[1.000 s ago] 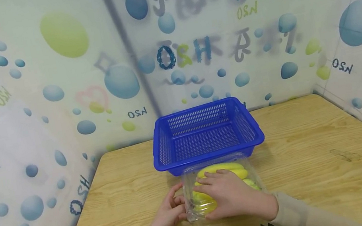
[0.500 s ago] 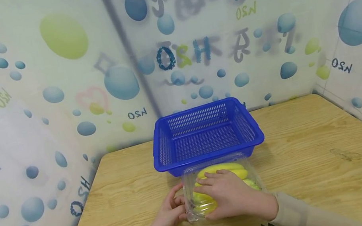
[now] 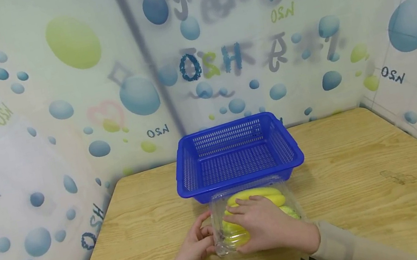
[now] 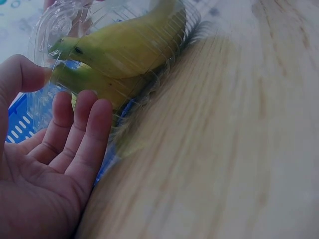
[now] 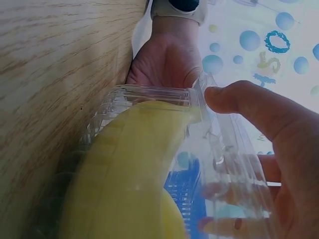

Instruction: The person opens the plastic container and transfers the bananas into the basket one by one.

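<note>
A clear plastic clamshell box [image 3: 222,243] with several yellow bananas [image 3: 259,192] inside lies on the table in front of the basket. My right hand [image 3: 266,222] rests on top of the lid, fingers spread, hiding part of the contents. In the right wrist view its thumb touches the box's edge. At the box's left side is my left hand [image 3: 193,246]. In the left wrist view its thumb meets the edge of the box, and the other fingers stay loosely bent beside it. Green banana stems [image 4: 67,74] show through the plastic. Something pale green [image 3: 290,212] lies at the right inside.
A blue plastic basket [image 3: 241,184] with perforated walls stands right behind the box, nothing visible in it. Both are on a wooden table [image 3: 351,179]. Patterned sheets [image 3: 106,120] wall off the back and both sides.
</note>
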Demonstrator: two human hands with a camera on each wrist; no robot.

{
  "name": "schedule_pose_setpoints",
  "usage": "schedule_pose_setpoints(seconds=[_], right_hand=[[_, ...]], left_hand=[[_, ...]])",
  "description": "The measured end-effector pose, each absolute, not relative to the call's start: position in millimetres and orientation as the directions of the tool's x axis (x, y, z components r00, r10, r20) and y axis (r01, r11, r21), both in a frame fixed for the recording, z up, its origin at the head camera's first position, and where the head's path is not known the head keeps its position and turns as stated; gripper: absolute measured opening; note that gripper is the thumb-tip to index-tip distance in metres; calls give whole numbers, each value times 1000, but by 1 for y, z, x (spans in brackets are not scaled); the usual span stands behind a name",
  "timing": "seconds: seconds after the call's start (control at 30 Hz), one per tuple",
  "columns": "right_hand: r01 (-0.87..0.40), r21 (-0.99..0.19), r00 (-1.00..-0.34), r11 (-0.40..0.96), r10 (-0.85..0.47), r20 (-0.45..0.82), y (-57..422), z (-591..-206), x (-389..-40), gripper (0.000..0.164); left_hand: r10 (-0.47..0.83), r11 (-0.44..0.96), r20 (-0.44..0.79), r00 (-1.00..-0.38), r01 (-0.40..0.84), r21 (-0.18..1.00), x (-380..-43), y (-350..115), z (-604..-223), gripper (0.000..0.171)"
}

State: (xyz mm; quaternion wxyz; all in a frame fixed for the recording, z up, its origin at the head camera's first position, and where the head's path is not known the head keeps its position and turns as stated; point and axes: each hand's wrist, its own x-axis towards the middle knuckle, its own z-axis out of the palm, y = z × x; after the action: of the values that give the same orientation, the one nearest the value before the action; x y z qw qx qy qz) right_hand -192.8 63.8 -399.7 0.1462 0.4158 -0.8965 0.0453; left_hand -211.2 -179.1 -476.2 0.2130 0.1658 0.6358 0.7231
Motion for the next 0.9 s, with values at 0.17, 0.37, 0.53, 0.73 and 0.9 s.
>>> schedule_pose_setpoints(seconds=[0.17,0.37,0.53,0.73,0.9], right_hand=[[-756,51,-613,653,-733,294,64,-399,-192,67],[-751,68,-614,657,-731,298,63,-402,-192,66],[-755,76,-602,651,-735,313,63,-404,-193,64],[-756,79,-597,649,-735,322,63,-405,-193,63],[-754,83,-596,651,-733,327,64,-404,-193,62]], left_hand=[[518,-101,-27,-855,-92,991,-211,-179,-476,77],[513,-99,-19,-858,-81,992,-210,-179,-475,76],[513,-103,-18,-858,-82,991,-210,-179,-475,76],[509,-92,-42,-860,-103,990,-209,-178,-474,77],[508,-93,-46,-860,-108,990,-210,-178,-473,78]])
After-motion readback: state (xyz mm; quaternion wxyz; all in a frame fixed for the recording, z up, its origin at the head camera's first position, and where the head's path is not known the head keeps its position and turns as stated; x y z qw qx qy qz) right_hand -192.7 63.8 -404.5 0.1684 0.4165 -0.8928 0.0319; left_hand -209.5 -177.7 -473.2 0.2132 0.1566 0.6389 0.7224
